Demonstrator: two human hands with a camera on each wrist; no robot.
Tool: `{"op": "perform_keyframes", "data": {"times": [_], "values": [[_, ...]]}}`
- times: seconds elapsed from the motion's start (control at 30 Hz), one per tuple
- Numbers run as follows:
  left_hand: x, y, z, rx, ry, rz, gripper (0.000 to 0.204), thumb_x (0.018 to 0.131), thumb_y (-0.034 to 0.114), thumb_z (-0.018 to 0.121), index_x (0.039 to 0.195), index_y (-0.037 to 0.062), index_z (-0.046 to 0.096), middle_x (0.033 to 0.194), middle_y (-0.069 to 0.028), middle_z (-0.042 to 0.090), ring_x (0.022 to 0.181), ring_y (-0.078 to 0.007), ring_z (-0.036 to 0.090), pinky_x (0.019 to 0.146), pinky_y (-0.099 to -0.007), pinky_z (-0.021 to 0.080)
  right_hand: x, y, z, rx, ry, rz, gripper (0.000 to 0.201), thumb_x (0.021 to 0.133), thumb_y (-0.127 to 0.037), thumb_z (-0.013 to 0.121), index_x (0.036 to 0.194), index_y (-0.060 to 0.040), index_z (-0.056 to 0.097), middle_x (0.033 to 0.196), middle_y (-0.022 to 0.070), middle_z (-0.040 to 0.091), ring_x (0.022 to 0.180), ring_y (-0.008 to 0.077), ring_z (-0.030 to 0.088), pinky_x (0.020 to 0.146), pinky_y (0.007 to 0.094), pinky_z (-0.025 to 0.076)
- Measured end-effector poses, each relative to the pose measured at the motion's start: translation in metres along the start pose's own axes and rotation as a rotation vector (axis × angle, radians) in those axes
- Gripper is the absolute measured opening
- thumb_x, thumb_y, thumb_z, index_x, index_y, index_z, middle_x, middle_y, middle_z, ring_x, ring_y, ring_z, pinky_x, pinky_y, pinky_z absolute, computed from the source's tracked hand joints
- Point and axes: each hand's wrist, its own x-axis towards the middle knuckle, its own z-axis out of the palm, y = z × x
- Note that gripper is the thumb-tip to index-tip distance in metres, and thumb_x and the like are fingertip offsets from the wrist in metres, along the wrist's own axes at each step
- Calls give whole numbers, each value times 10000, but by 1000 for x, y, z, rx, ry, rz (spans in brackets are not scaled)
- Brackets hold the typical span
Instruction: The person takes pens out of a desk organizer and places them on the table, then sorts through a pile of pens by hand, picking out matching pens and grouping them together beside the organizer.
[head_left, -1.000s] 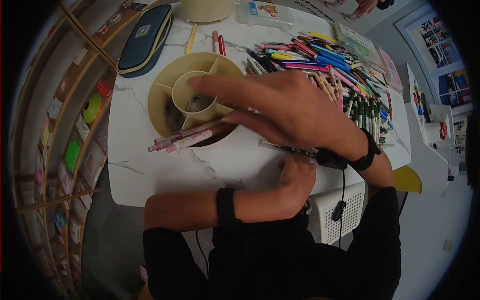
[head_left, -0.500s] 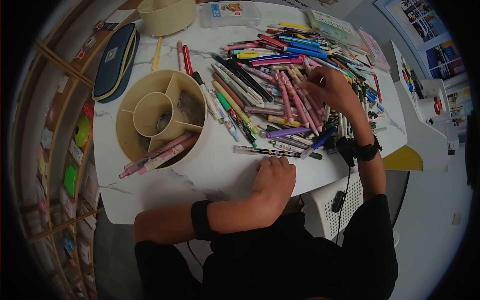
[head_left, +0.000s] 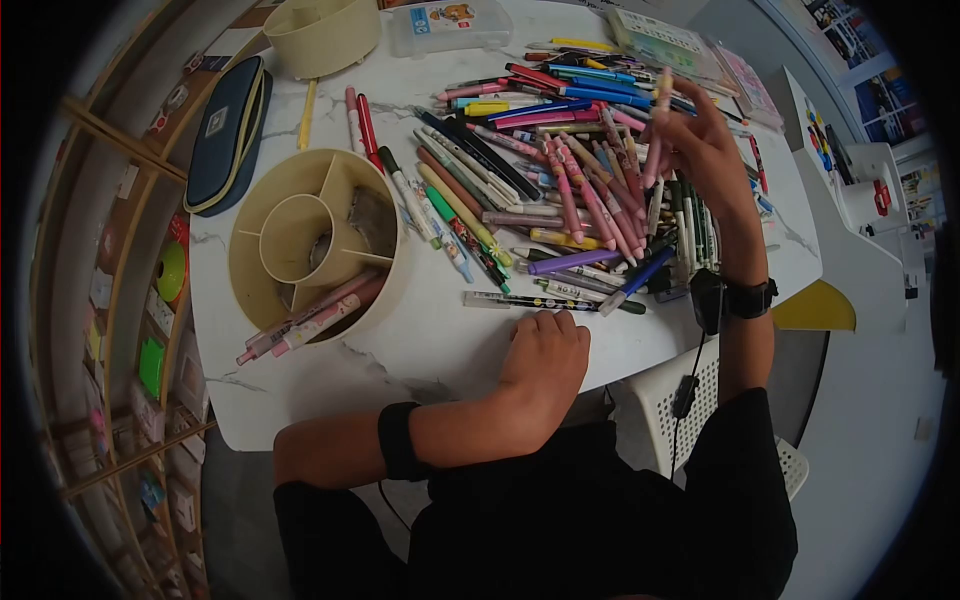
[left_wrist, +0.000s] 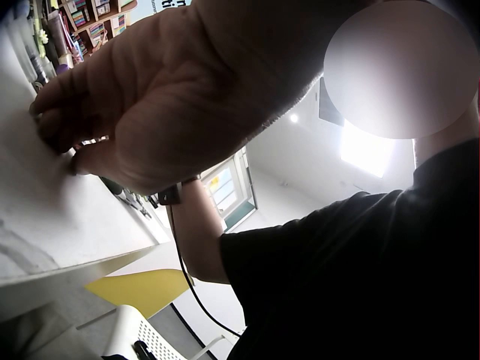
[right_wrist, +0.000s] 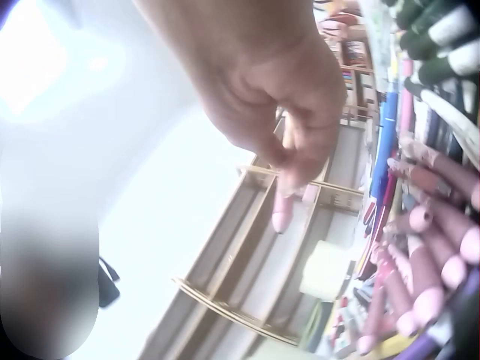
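My right hand (head_left: 668, 122) is raised over the far right of the pen pile (head_left: 560, 190) and pinches a pink pen (head_left: 655, 150) held nearly upright. In the right wrist view the pink pen (right_wrist: 283, 211) hangs from the curled fingers (right_wrist: 300, 142) above more pink pens. My left hand (head_left: 548, 352) rests on the white marble table (head_left: 440, 350) near its front edge, fingers curled and holding nothing; the left wrist view shows its fingers (left_wrist: 71, 112) against the tabletop. A round beige organizer (head_left: 388, 292) stands to the left, with several pink pens (head_left: 310, 325) in its front compartment.
A navy pencil case (head_left: 225, 130), a second beige organizer (head_left: 320, 35) and a clear box (head_left: 445, 20) lie at the table's far side. Wooden shelves (head_left: 120, 300) run along the left. A white perforated seat (head_left: 670, 400) stands under the table's right front.
My right hand went from the organizer across to the pen pile, then lifted with a pink pen in its fingers. The left hand stayed on the table.
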Motion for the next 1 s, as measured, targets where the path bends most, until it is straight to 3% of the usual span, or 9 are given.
{"op": "perform_keyframes", "data": {"times": [0.17, 0.27, 0.3, 0.43, 0.5, 0.57, 0.63, 0.73, 1.0], "values": [[-1, 2, -2, 11, -18, -10, 138, 781, 115, 592, 898, 55, 548, 886, -77, 551, 831, -187, 552, 728, -291, 436, 3, 55, -40, 899, 140, 104, 203, 954, -140, 542, 1103, -6, 507, 955, 109, 647, 777, 115, 639, 709, 193, 566], [0, 2, -4, 21, -31, -13, 139, 786, 119, 589, 903, 54, 550, 888, -74, 549, 828, -185, 552, 720, -287, 433, 4, 48, -36, 940, 323, 116, 181, 956, -133, 535, 1080, -2, 517, 952, 105, 647, 805, 117, 642, 740, 183, 566], [-1, 3, -4, 25, -44, -11, 139, 789, 120, 587, 906, 53, 551, 888, -73, 548, 826, -184, 551, 715, -287, 432, 4, 34, -34, 958, 203, 34, 190, 955, -130, 540, 1093, -3, 509, 955, 118, 648, 834, 117, 643, 726, 187, 562], [0, 4, 0, 28, -41, -29, 154, 784, 138, 590, 912, 59, 557, 899, -78, 552, 830, -189, 555, 707, -300, 436, 0, -67, 48, 405, 17, -571, 235, 950, -146, 551, 1129, -1, 505, 920, 125, 649, 814, 147, 651, 689, 227, 556], [0, 7, 2, 31, -1, -55, 144, 776, 156, 592, 892, 71, 579, 907, -87, 559, 836, -198, 559, 697, -315, 438, -17, -100, 105, 63, 90, -626, 525, 941, -131, 556, 1370, 45, 310, 878, 142, 643, 875, 234, 655, 773, 310, 571], [0, 10, -1, 43, -13, -81, 149, 773, 157, 591, 896, 72, 599, 907, -90, 562, 834, -211, 554, 693, -330, 433, -2, -90, 154, 123, -203, -1145, 656, 872, -62, 640, 1405, 14, 265, 888, 130, 653, 852, 258, 661, 762, 375, 579], [0, 12, -1, 50, -20, -108, 158, 770, 158, 590, 900, 74, 620, 908, -94, 566, 832, -224, 550, 689, -345, 429, -15, -94, 183, -130, -404, -911, 703, 780, 7, 710, 1388, -43, 361, 863, 125, 655, 789, 260, 667, 726, 360, 579], [4, 13, 5, 152, -55, -80, 184, 772, 152, 584, 924, 70, 649, 906, -98, 574, 831, -250, 538, 679, -371, 415, -13, -91, 216, -213, -559, -1100, 571, 823, -62, 562, 1365, -209, 456, 532, 48, 437, 437, 189, 478, 415, 303, 395], [4, 14, 9, 52, -54, -75, 234, 768, 172, 602, 975, 71, 645, 901, -101, 585, 871, -263, 546, 677, -389, 417, -14, -90, 226, -595, -685, -1239, 545, 776, -26, 566, 1294, -191, 527, 614, 28, 482, 476, 181, 504, 410, 307, 397]]}}
